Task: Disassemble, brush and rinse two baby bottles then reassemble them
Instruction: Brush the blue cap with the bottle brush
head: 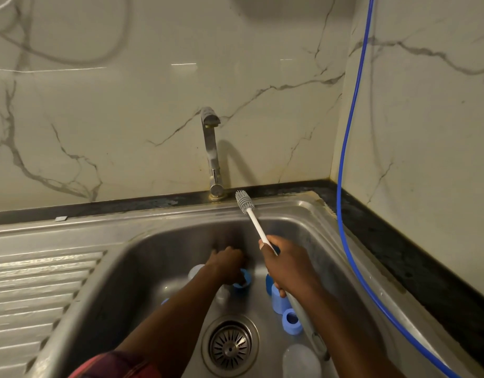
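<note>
In the sink [153, 249], the left hand [227, 264] is curling its fingers round a blue ring [243, 282] toward the back wall; it should be lifting it clear, opening turned up for the bristles. The right hand [288, 268] is gripping the brush [254, 220] by its white stem, grey head pointing at the back rim. A blue cap [279, 300] and a clear bottle [300, 360] are lying along the right wall.

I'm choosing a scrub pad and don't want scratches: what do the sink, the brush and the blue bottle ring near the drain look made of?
The sink looks like brushed stainless steel: grey metal with dull, streaky reflections. The bottle brush probably has a silicone head, given its thick grey moulded bristles; its white shaft looks like plastic. The blue screw ring is likely matte plastic, opaque and evenly coloured.
</note>
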`<state>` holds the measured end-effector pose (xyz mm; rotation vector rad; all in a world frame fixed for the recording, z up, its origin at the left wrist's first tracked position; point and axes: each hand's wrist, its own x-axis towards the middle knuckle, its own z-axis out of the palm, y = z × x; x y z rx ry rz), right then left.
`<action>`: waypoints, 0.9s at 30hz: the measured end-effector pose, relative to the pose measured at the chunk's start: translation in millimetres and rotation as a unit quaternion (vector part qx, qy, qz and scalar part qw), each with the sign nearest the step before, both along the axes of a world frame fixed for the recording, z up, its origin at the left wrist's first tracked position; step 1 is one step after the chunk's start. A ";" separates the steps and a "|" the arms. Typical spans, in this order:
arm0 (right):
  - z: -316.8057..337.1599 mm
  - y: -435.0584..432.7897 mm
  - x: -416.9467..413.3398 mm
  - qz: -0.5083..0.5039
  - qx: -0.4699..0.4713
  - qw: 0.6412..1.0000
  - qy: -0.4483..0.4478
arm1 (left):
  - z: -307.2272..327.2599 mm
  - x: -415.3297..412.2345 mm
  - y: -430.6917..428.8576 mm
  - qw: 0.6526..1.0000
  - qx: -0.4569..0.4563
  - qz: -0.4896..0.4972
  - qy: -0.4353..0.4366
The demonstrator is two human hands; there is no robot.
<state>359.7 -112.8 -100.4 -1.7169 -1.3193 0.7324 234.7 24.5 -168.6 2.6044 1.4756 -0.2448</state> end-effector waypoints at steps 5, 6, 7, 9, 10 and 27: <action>0.0 0.5 -0.4 0.000 -0.003 1.000 -0.004 | -2.9 2.2 -4.5 0.999 -0.019 -0.003 0.034; -0.3 0.6 -0.1 0.000 -0.002 1.000 -0.006 | -2.0 2.4 -5.5 0.999 -0.018 -0.005 0.037; -0.2 0.3 0.0 0.001 -0.002 1.000 -0.008 | -0.5 2.7 -7.1 0.999 -0.018 -0.007 0.041; 0.1 0.2 -0.3 0.003 -0.004 1.000 -0.010 | 0.4 2.8 -8.5 0.999 -0.013 -0.009 0.049; 0.2 0.3 -0.6 0.003 -0.005 1.000 -0.010 | 0.1 2.9 -8.8 0.999 -0.010 -0.011 0.052; 2.3 -1.0 0.0 -0.009 -0.004 1.000 -0.014 | -0.9 1.0 -10.9 0.998 0.014 -0.033 0.059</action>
